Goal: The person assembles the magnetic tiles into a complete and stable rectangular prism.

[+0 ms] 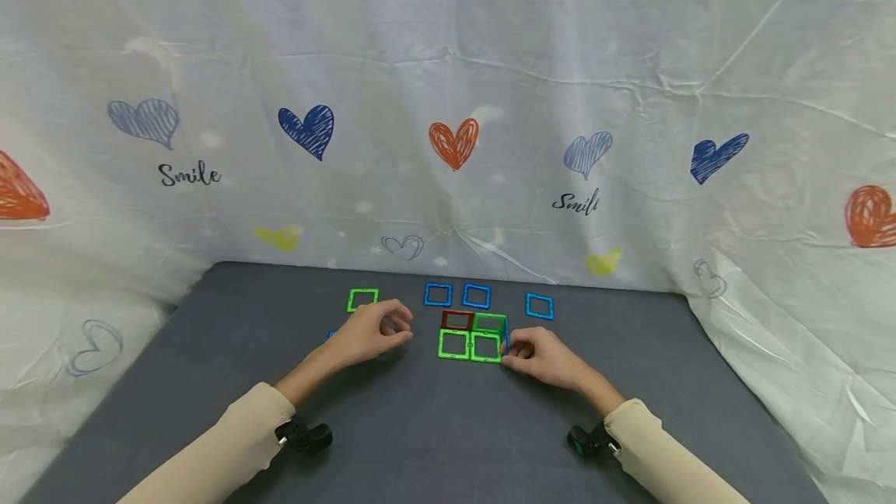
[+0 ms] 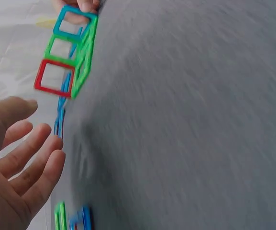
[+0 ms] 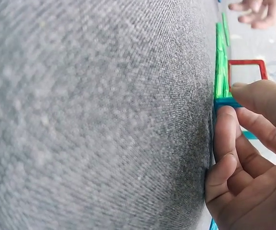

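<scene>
1. Frame in blue (image 1: 507, 333) stands upright at the right end of two flat green frames (image 1: 470, 345); I see the right hand (image 1: 549, 358) pinching it between thumb and curled fingers.
2. I see the left hand (image 1: 369, 329) well apart, fingers relaxed and loosely spread, gripping nothing.
3. Behind the flat pair, I make out a red frame (image 1: 457, 312) and a third green frame (image 1: 489, 315), both upright.

Forward-down head view, 2 wrist close-ups
</scene>
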Demonstrator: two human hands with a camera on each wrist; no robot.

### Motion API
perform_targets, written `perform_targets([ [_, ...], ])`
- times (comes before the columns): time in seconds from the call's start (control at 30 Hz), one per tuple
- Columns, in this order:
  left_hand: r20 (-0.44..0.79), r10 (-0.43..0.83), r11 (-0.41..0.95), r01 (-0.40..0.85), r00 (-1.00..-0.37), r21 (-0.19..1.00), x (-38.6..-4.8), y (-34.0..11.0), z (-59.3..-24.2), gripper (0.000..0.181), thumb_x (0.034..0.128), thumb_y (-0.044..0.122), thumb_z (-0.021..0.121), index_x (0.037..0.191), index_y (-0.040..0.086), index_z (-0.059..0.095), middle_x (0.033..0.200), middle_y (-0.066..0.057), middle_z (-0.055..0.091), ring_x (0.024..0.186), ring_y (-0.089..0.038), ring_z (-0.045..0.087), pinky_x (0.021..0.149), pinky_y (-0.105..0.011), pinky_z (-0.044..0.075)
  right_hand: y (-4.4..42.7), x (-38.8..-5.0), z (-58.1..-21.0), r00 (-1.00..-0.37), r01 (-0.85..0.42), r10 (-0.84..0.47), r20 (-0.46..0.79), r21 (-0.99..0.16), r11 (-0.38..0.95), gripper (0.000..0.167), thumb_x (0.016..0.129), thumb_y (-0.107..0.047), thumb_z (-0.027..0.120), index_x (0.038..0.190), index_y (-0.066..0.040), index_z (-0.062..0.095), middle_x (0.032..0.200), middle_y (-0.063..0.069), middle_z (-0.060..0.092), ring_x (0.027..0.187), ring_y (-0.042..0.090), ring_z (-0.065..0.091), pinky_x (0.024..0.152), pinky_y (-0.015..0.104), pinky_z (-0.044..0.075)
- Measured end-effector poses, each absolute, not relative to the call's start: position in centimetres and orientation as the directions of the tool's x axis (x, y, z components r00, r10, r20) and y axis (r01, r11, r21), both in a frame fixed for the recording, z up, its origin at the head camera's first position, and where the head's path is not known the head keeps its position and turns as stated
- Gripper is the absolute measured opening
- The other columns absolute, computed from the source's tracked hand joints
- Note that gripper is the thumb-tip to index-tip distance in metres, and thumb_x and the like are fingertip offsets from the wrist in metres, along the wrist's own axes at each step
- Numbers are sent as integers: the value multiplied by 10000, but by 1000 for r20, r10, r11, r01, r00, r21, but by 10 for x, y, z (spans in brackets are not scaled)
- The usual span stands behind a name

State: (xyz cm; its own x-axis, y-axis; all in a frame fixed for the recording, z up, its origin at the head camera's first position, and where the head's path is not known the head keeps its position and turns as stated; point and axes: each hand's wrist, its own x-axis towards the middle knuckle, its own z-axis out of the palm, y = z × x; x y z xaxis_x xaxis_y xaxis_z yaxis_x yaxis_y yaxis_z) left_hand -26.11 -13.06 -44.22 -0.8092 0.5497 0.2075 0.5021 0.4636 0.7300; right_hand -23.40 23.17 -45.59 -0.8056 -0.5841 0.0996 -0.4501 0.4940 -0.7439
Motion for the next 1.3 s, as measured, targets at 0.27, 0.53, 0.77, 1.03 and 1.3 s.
perform_targets([
  [0.27,195,580,482,526,-791,701,-257,-178,-441,347,954,199,757,1222,13,640,1101,-102,677,890,-165,675,733,-338,558,233,-235,-456,-797,-455,-596,99,-747,484,51,971,-69,713,999,-111,712,872,-9,672,722,161,611,628,288,492],
  [0.53,223,593,504,572,-774,647,-251,-222,-444,440,904,290,812,1237,54,648,1110,-78,674,909,-235,644,703,-334,538,234,-237,-459,-795,-461,-597,110,-748,477,29,979,-97,710,1007,-104,709,882,-14,668,723,155,606,621,287,488],
  [0.77,266,568,521,590,-779,617,-250,-249,-453,537,867,326,844,1287,69,631,1103,-63,662,913,-219,621,683,-325,530,235,-238,-460,-796,-457,-597,97,-743,489,30,979,-133,718,1008,-130,711,878,-36,662,735,152,610,639,285,493],
  [1.03,317,563,543,631,-763,554,-252,-255,-460,639,810,336,892,1317,62,619,1175,-85,634,985,-271,568,742,-398,509,235,-238,-460,-789,-466,-605,106,-745,477,39,988,-134,705,1015,-105,708,891,-20,668,745,158,616,639,291,495],
  [1.3,319,574,560,646,-754,519,-249,-250,-468,573,787,352,909,1245,97,678,1063,-3,592,939,-202,533,793,-434,457,235,-237,-459,-786,-475,-608,110,-737,481,34,982,-115,710,1016,-112,707,885,-22,665,745,153,617,651,291,503],
])
